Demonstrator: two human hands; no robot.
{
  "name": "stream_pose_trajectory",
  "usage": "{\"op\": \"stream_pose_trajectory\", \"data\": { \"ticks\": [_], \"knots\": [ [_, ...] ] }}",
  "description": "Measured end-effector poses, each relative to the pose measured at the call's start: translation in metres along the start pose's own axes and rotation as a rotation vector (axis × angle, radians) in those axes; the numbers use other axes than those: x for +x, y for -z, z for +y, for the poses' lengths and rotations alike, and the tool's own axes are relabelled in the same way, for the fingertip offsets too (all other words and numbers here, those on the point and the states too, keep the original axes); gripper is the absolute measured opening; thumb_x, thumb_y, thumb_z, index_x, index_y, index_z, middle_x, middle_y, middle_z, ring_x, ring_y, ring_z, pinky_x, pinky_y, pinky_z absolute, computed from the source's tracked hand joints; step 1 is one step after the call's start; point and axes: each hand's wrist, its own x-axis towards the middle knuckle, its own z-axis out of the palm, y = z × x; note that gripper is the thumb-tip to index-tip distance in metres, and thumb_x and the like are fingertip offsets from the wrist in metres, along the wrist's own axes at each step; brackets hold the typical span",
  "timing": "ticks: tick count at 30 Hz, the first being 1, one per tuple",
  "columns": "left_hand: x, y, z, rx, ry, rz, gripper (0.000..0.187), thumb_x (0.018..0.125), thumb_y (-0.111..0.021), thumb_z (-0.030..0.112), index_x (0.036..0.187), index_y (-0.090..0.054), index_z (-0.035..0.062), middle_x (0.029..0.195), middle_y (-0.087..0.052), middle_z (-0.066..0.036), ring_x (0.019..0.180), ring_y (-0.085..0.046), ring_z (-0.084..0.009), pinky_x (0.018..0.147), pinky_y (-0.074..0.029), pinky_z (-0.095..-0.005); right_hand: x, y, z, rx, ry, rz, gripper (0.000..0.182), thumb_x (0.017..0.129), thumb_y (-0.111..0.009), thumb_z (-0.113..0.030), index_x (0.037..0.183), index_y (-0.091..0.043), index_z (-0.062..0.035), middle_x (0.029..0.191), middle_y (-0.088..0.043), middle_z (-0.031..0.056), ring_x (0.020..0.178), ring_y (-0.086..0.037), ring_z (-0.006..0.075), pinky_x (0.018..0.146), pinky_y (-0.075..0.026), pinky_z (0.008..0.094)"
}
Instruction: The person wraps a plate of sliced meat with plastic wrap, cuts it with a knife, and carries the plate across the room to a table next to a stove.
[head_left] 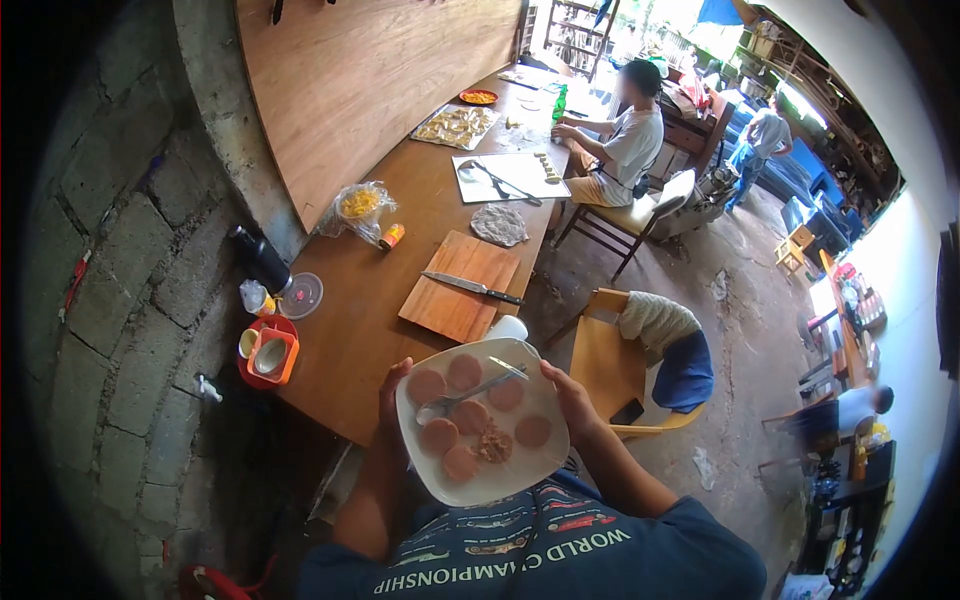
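A white plate (484,484) is held up in front of my chest, tilted toward me. My left hand (393,392) grips its left rim and my right hand (567,397) its right rim. On the plate lie several round pink meat slices (465,418), which look like sausage or ham. One portion is mashed into a crumbly heap (495,445) near the middle. A metal fork or spoon (468,395) rests across the slices, its handle toward the upper right. Just beyond the plate, a white cup (508,328) stands at the table edge, partly hidden.
A cutting board (448,305) with a knife (470,287) lies on the wooden table (345,345). Left are a red bowl (268,375) and a black bottle (260,258). Farther back are a white tray (500,185) and a seated person (630,140). A wooden chair (605,360) stands at right.
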Motion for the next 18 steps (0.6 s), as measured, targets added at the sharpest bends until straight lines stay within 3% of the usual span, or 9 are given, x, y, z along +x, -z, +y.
{"op": "stream_pose_trajectory", "data": {
  "ticks": [5,7,12,13,14,16,18],
  "knots": [
    [-0.008,-0.006,-0.006,-0.005,0.022,-0.061,0.074,0.100,-0.044,0.069,0.143,-0.056,0.0103,0.140,-0.061,-0.010,0.125,-0.059,-0.0268,0.109,-0.047,-0.0440,0.003,0.001,0.002,-0.013,0.019,-0.042,0.059,0.107,-0.053,-0.051,0.144,-0.055,-0.0046,0.134,-0.064,0.0173,0.121,-0.064,0.0322,0.107,-0.050,0.0477],
    [-0.010,-0.014,-0.013,0.002,-0.108,0.170,0.077,0.096,-0.051,0.069,0.136,-0.060,0.0045,0.129,-0.067,-0.015,0.113,-0.067,-0.0304,0.096,-0.057,-0.0459,0.006,0.007,0.006,0.019,-0.005,-0.068,0.060,0.107,-0.051,-0.051,0.145,-0.054,-0.0034,0.137,-0.063,0.0169,0.122,-0.064,0.0316,0.107,-0.050,0.0466],
    [-0.032,-0.039,-0.003,-0.050,-0.121,0.170,0.076,0.097,-0.050,0.068,0.138,-0.058,0.0047,0.131,-0.066,-0.014,0.116,-0.066,-0.0301,0.099,-0.056,-0.0463,-0.003,0.003,0.009,0.082,0.001,-0.166,0.062,0.108,-0.048,-0.053,0.148,-0.051,-0.0053,0.144,-0.059,0.0143,0.128,-0.061,0.0297,0.109,-0.049,0.0450],
    [-0.035,-0.043,-0.002,-0.060,-0.158,0.177,0.075,0.098,-0.050,0.068,0.137,-0.058,0.0046,0.131,-0.066,-0.014,0.117,-0.066,-0.0303,0.100,-0.055,-0.0469,0.000,0.013,0.013,0.016,0.082,-0.143,0.061,0.109,-0.047,-0.053,0.149,-0.050,-0.0072,0.145,-0.058,0.0131,0.129,-0.060,0.0288,0.110,-0.048,0.0455],
    [-0.033,-0.032,-0.001,-0.060,-0.155,0.179,0.075,0.098,-0.050,0.068,0.137,-0.058,0.0046,0.131,-0.066,-0.014,0.117,-0.066,-0.0303,0.100,-0.055,-0.0469,0.002,0.020,0.016,-0.051,0.162,-0.120,0.061,0.109,-0.047,-0.054,0.150,-0.050,-0.0091,0.146,-0.057,0.0118,0.131,-0.059,0.0278,0.111,-0.047,0.0459],
    [-0.020,0.009,-0.003,0.009,-0.263,0.129,0.085,0.096,-0.045,0.073,0.147,-0.051,0.0056,0.141,-0.059,-0.015,0.124,-0.061,-0.0337,0.104,-0.051,-0.0499,-0.002,0.020,0.016,-0.066,0.161,-0.075,0.060,0.109,-0.046,-0.053,0.150,-0.050,-0.0099,0.146,-0.057,0.0118,0.132,-0.058,0.0272,0.112,-0.046,0.0467],
    [-0.002,0.027,-0.006,-0.087,-0.322,0.139,0.084,0.096,-0.046,0.071,0.146,-0.051,0.0048,0.139,-0.060,-0.015,0.122,-0.062,-0.0340,0.103,-0.052,-0.0503,-0.005,0.018,0.019,-0.075,0.150,-0.022,0.059,0.109,-0.046,-0.053,0.150,-0.050,-0.0107,0.146,-0.058,0.0119,0.132,-0.058,0.0265,0.112,-0.046,0.0474]
  ]
}}
